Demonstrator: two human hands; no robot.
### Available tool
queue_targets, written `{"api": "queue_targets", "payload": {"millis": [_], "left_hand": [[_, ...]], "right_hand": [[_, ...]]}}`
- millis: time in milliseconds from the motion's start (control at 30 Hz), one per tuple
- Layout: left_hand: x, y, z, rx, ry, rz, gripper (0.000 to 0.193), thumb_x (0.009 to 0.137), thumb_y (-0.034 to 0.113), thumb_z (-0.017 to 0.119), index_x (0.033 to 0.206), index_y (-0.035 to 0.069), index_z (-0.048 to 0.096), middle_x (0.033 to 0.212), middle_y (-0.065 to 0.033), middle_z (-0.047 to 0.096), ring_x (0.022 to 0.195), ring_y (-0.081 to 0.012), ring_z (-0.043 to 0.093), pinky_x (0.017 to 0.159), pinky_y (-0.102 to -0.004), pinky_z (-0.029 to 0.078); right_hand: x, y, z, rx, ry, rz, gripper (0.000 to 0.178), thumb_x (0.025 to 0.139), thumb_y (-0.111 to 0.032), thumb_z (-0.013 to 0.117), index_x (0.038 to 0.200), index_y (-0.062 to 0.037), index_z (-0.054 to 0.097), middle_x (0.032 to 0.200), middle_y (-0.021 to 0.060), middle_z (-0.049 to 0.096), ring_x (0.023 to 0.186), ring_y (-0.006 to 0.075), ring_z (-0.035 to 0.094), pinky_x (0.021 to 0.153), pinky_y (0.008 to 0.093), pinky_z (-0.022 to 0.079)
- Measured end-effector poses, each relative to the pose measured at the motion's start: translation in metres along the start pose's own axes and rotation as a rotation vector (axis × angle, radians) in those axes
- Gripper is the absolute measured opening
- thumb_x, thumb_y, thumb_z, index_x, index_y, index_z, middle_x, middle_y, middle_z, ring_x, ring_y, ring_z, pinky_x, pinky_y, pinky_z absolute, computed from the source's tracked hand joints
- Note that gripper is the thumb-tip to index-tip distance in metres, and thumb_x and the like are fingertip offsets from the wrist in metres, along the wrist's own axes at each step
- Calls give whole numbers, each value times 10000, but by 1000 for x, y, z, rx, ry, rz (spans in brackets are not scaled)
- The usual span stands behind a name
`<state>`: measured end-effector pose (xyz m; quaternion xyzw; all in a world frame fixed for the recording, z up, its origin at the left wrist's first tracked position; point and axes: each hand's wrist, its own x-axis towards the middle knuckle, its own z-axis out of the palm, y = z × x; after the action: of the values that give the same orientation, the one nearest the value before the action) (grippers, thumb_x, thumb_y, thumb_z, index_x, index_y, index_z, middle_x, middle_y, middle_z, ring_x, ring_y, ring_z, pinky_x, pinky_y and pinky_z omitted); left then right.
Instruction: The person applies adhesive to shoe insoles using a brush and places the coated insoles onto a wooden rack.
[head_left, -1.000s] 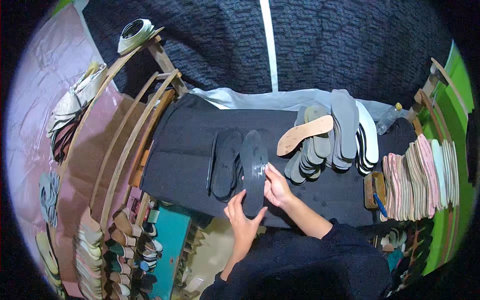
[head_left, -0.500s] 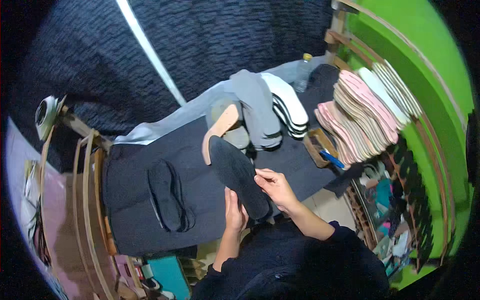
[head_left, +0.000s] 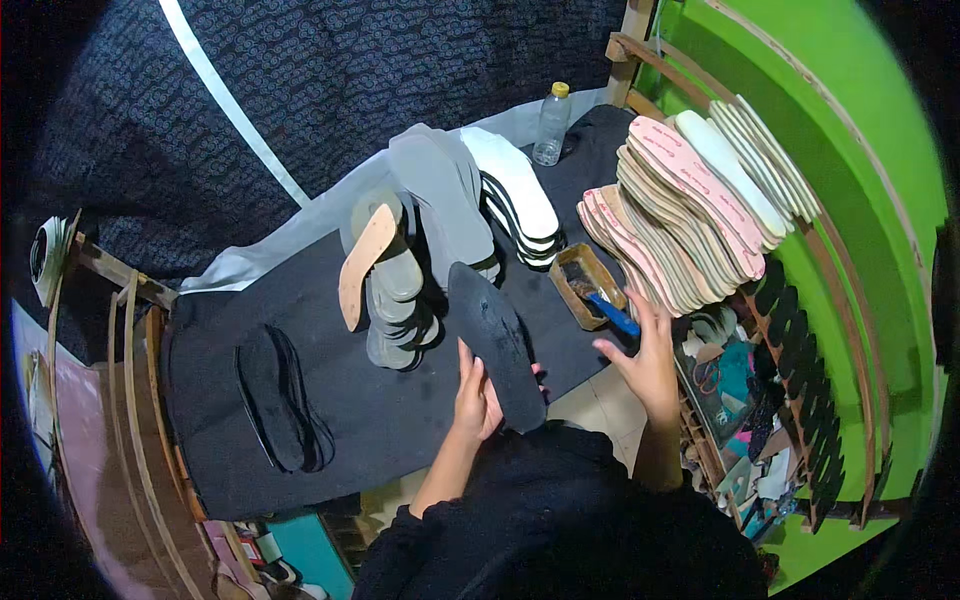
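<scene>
My left hand (head_left: 478,397) grips a black shoe insole (head_left: 492,345) around its narrow middle, with fingertips showing past its right edge. The insole stands tilted over the front of the black-covered table (head_left: 390,425). My right hand (head_left: 645,358) is off the insole, its thumb and fingers spread beside the blue handle of a brush (head_left: 613,314). That handle leans out of a small brown box (head_left: 575,270) with dark contents; the brush's head is hidden in it. Whether my right fingertips touch the handle I cannot tell.
Grey insoles (head_left: 435,195), white insoles (head_left: 510,180) and a tan insole piece (head_left: 368,262) lie along the table's back. Black insoles (head_left: 275,400) lie left. Pink-topped insole stacks (head_left: 695,185) and a bottle (head_left: 551,125) are at right. Wooden rails (head_left: 860,300) flank the right side.
My right hand has let go of the black insole and moved right to the brush handle. My left hand still holds the insole. The whole view has shifted.
</scene>
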<state>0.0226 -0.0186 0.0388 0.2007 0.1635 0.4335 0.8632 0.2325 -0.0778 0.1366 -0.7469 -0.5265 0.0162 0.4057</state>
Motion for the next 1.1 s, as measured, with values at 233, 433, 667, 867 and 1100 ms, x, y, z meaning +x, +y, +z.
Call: {"api": "queue_targets", "payload": {"millis": [233,433,667,867,1100], "left_hand": [[14,-12,-16,-28,-1,-36,604,941,329,336,1403,435,-38,1365,-201,341,1078,-499,494,819,-638,457],[14,-9,-15,-66,-25,23,596,906,472,302,1406,444,-20,1417,-148,290,1077,-498,495,819,-651,449],[11,-9,-15,-1,-6,171,752,832,501,425,1411,427,-50,1426,-195,234,1086,-535,473,811,-645,462],[7,-12,-21,111,-44,214,742,835,533,406,1407,439,-58,1421,-187,255,1068,-526,491,800,-661,451],[9,-6,-8,53,-35,200,752,850,527,441,1407,423,-53,1396,-194,283,1074,-500,501,799,-607,488]], "right_hand": [[7,46,20,274,-214,163,431,735,-108,735,1130,-62,568,1009,172,622,784,235,641,663,306,497],[19,42,12,263,8,14,207,773,-51,677,976,-29,642,912,148,647,799,268,641,708,316,485],[29,41,2,244,-145,-109,192,764,-60,663,951,-26,639,869,137,645,772,271,628,707,316,479],[29,42,0,315,-77,-99,167,764,-22,641,929,0,629,885,141,650,792,256,633,717,304,477],[31,34,-1,244,-43,-94,137,783,-31,630,915,4,627,873,136,645,799,226,626,716,300,474]]}}
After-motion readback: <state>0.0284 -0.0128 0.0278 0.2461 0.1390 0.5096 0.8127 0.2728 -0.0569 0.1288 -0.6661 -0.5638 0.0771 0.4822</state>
